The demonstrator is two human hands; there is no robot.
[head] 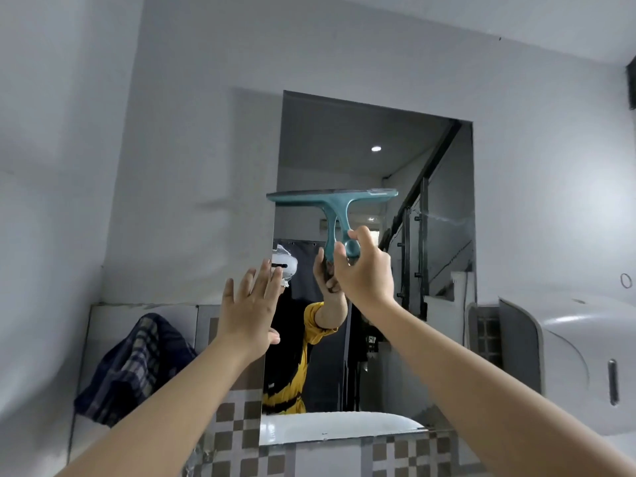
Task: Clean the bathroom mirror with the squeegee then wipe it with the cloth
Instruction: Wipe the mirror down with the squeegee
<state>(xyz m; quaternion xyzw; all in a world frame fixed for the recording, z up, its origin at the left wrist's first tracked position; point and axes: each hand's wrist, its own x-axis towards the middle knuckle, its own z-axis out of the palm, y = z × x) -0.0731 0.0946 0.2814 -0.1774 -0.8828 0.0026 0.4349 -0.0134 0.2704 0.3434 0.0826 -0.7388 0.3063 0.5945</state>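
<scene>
The bathroom mirror hangs on the wall straight ahead. A teal squeegee is held against its glass, blade level and uppermost, across the mirror's left half. My right hand is shut on the squeegee's handle from below. My left hand is flat and open with fingers spread, at the mirror's left edge. A dark blue checked cloth hangs on the wall at the lower left, away from both hands.
A white paper dispenser is mounted on the wall to the right of the mirror. Brown and white checked tiles run below it. A person in a yellow and black shirt shows in the mirror's reflection.
</scene>
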